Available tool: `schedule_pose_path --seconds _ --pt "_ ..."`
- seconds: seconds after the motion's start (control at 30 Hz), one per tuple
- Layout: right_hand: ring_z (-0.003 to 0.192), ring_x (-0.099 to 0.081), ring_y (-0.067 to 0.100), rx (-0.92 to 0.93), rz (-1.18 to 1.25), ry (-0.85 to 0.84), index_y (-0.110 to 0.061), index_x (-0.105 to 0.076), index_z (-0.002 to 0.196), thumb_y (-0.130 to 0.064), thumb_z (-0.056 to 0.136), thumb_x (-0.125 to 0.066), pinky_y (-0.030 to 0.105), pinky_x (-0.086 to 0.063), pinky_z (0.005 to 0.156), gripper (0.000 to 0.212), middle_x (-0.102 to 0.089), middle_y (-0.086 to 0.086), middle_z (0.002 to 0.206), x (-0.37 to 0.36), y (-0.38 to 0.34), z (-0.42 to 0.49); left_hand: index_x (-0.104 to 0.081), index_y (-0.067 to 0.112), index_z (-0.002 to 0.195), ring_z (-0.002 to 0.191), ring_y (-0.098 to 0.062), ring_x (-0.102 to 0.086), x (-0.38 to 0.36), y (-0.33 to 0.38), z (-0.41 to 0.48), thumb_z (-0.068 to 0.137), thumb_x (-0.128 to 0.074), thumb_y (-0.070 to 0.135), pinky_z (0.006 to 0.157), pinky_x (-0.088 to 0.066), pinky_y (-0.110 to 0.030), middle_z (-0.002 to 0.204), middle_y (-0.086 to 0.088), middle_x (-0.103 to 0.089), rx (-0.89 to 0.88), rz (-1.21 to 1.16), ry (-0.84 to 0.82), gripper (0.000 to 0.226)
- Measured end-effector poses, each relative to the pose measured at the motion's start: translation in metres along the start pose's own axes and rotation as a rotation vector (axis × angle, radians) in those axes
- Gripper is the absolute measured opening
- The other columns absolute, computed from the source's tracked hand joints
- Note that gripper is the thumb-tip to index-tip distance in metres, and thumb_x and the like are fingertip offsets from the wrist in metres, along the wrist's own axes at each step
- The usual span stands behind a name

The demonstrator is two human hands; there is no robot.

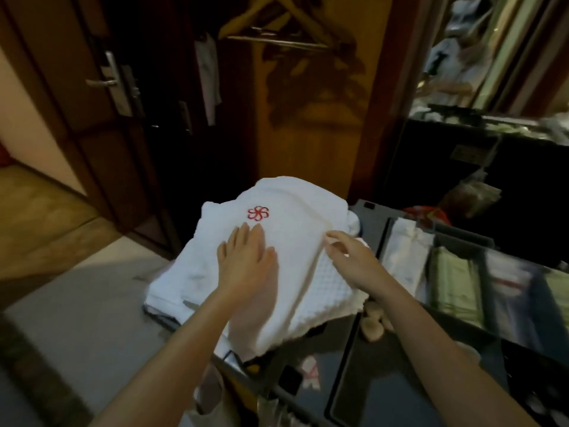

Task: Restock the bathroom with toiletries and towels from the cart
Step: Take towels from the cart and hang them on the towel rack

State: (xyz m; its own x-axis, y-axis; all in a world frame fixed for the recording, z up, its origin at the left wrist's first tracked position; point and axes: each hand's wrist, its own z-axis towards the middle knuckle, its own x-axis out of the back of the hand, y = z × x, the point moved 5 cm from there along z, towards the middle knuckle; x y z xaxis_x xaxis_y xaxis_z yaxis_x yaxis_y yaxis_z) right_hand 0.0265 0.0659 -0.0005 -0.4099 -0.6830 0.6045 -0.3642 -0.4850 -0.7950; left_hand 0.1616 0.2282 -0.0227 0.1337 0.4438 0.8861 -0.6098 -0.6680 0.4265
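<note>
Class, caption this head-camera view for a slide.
Left hand rests flat on folded white towel on cart; right hand pinches its edge.

The folded towels (286, 241) hide the cart's (385, 396) left end. Packets (452, 282) in its right-hand compartments are motion-blurred, labels unreadable. The top edge cuts off the hangers (277, 26).

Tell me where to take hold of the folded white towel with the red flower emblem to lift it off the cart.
Slide fingers under the folded white waffle towel from its left and right side edges, palms up. It lies flat on a stack, near edge drooping over the grey cart, so one pinched corner would likely unfold it.
</note>
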Motion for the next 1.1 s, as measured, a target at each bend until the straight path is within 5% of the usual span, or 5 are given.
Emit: schedule_pose_path --seconds 0.23,0.53,0.8,1.0,1.1 --pt "0.123 -0.042 0.026 -0.187 0.370 0.024 -0.032 -0.020 0.144 -0.035 0.095 -0.044 0.038 -0.042 0.096 0.055 -0.036 0.001 0.141 -0.022 -0.006 0.071 -0.020 0.025 0.147 0.145 -0.020 -0.005 0.011 -0.019 0.059 0.092 -0.031 0.054 0.115 -0.003 -0.046 0.157 -0.002 -0.014 0.035 0.119 0.021 0.063" --pt "0.101 -0.052 0.027 -0.387 0.558 0.269 -0.013 -0.052 0.128 -0.010 0.094 -0.047 0.031 -0.042 0.087 0.035 -0.051 0.012 0.130 -0.028 -0.008 0.131 -0.045 0.009 0.128 0.122 -0.035 -0.044 0.006 -0.057 0.146 0.084 -0.032 0.070 0.099 -0.034 -0.044 0.130 -0.016 -0.051 0.318 0.089 -0.107 0.077" --pt "0.073 -0.050 0.009 -0.318 0.564 0.530 -0.014 -0.062 0.113 0.004 0.089 -0.047 -0.001 -0.036 0.044 0.033 -0.056 0.005 0.104 -0.030 0.000 0.146 -0.052 0.007 0.116 0.111 -0.030 -0.049 -0.008 -0.068 0.173 0.083 -0.047 0.063 0.088 -0.043 -0.042 0.119 -0.012 -0.056 0.245 -0.100 -0.063 0.065" --pt "0.095 -0.052 0.012 -0.235 0.607 0.648 -0.007 -0.062 0.115 0.009 0.089 -0.047 -0.001 -0.038 0.066 0.034 -0.054 0.003 0.118 -0.023 -0.001 0.136 -0.043 0.020 0.122 0.086 -0.019 -0.060 -0.011 -0.069 0.173 0.081 -0.059 0.052 0.072 -0.049 -0.032 0.105 -0.001 -0.062 0.253 -0.369 -0.031 0.054" --pt "0.119 -0.050 0.025 -0.188 0.683 0.665 -0.013 -0.061 0.115 0.008 0.090 -0.047 0.027 -0.043 0.095 0.035 -0.051 0.009 0.133 -0.021 -0.002 0.131 -0.045 0.024 0.113 0.075 -0.018 -0.065 -0.011 -0.074 0.180 0.077 -0.067 0.040 0.060 -0.057 -0.032 0.094 0.000 -0.065 0.395 -0.664 -0.123 0.045"
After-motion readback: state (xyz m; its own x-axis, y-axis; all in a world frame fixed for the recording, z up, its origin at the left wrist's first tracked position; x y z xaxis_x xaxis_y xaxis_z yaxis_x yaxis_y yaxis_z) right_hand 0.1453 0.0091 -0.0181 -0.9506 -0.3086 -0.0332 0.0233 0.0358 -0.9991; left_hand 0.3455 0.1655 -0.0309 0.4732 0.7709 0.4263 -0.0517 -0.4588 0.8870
